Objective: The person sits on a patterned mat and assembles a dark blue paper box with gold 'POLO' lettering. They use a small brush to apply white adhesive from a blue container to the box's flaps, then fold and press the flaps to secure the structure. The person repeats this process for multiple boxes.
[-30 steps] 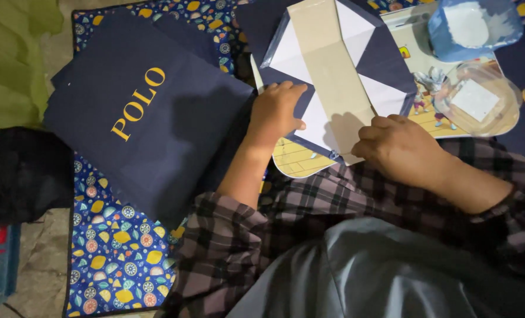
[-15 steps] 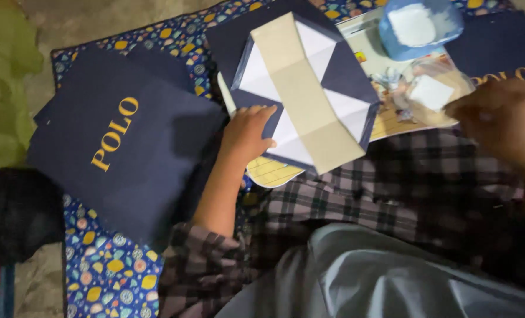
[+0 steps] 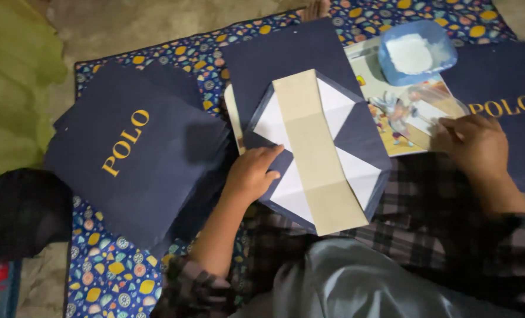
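I see my left hand (image 3: 252,172) pressed flat, fingers spread, on the left flap of the folded navy paper bag (image 3: 318,150), gripping nothing. The bag lies bottom up near the middle of the patterned mat (image 3: 106,277), partly over my lap. My right hand (image 3: 473,140) rests loosely curled at the mat's right side, fingertips on a round clear lid (image 3: 432,103). A blue bowl (image 3: 417,52) sits beyond it, and a stack of navy bags (image 3: 136,159) lies toward the mat's left edge.
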